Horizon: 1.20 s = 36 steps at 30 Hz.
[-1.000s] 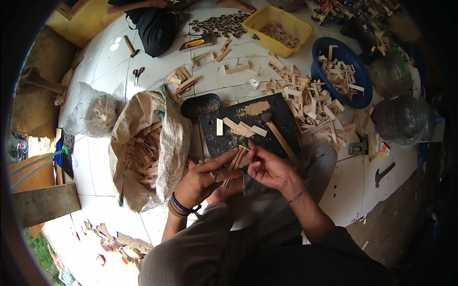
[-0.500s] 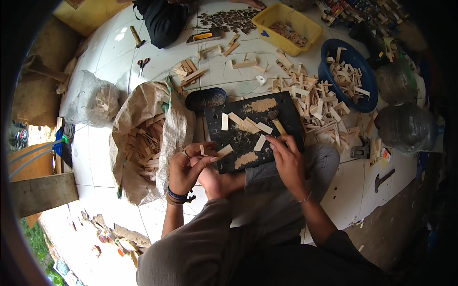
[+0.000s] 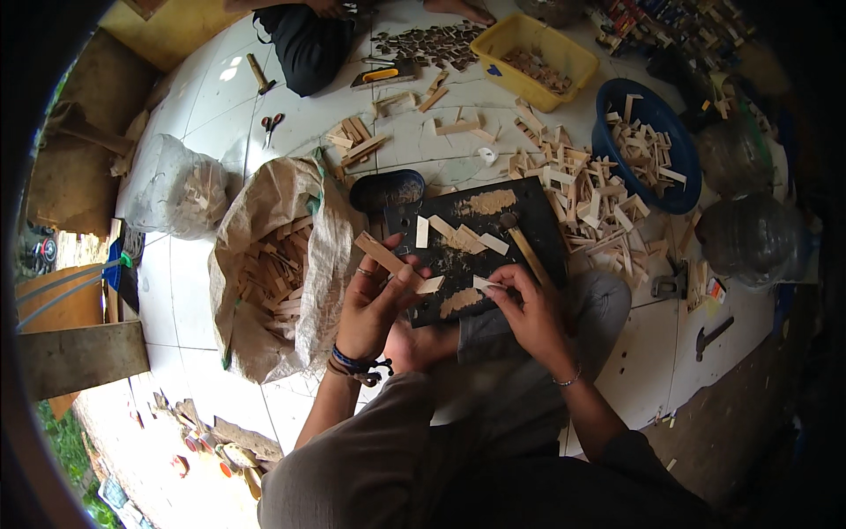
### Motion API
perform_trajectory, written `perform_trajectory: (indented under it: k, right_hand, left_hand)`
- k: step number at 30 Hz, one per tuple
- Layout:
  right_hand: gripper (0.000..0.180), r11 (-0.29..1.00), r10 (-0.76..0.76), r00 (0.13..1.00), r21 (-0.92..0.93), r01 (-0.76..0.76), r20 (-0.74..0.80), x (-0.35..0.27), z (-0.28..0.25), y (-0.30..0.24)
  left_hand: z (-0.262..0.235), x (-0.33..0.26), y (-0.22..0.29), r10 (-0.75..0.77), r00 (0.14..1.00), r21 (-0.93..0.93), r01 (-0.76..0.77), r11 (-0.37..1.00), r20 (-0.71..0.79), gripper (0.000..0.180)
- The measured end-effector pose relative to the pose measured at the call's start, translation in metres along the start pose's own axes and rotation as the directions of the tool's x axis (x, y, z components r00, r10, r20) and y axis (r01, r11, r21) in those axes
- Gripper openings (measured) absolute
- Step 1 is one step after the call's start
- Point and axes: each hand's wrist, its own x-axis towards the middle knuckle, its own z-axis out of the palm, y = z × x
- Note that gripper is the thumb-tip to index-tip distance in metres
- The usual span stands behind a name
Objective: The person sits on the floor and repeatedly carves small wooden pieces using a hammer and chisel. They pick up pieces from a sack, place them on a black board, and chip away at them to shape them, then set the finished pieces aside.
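My left hand (image 3: 374,304) grips a long flat wooden strip (image 3: 392,262) that points up and left over the left edge of a black work board (image 3: 538,220). Just to the right, my right hand (image 3: 531,309) pinches a small pale wood piece (image 3: 487,284) over the board's lower edge. Several short pale wood pieces (image 3: 458,234) and sawdust patches lie on the board. A wooden-handled tool (image 3: 524,247) rests on it at the right. The board sits in front of my crossed legs.
An open woven sack of wood offcuts (image 3: 278,273) lies left of my left hand. Loose wood pieces (image 3: 590,189), a blue basin (image 3: 652,145) and a yellow tub (image 3: 546,48) sit beyond. Another person in dark clothes (image 3: 308,44) sits at the top. A hammer (image 3: 712,335) lies at right.
Both hands drew apart from a bundle held between them. The left now lifts one long strip, and the right has moved over the board's lower edge with a small piece.
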Motion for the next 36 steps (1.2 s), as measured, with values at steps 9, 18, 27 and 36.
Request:
perform_trajectory:
  k: [9, 18, 27, 36]
  right_hand:
    - [0.030, 0.901, -0.015, 0.995, 0.431, 0.056, -0.099, -0.028, 0.014, -0.065]
    - [0.036, 0.748, 0.016, 1.000, 0.664, -0.010, -0.004, -0.033, 0.018, -0.101]
    - [0.032, 0.626, 0.023, 0.997, 0.776, -0.075, 0.078, -0.035, 0.032, -0.117]
    - [0.029, 0.566, 0.028, 0.982, 0.807, -0.170, 0.187, -0.038, 0.027, -0.118]
  left_hand:
    - [0.009, -0.004, -0.002, 0.277, 0.941, -0.073, -0.267, 0.961, 0.197, 0.020]
    - [0.006, -0.007, 0.002, 0.420, 0.875, -0.238, -0.366, 0.900, 0.243, 0.030]
    - [0.003, -0.016, 0.015, 0.486, 0.812, -0.100, -0.482, 0.871, 0.324, 0.025]
    - [0.014, -0.019, 0.025, 0.547, 0.778, 0.007, -0.577, 0.817, 0.308, 0.023]
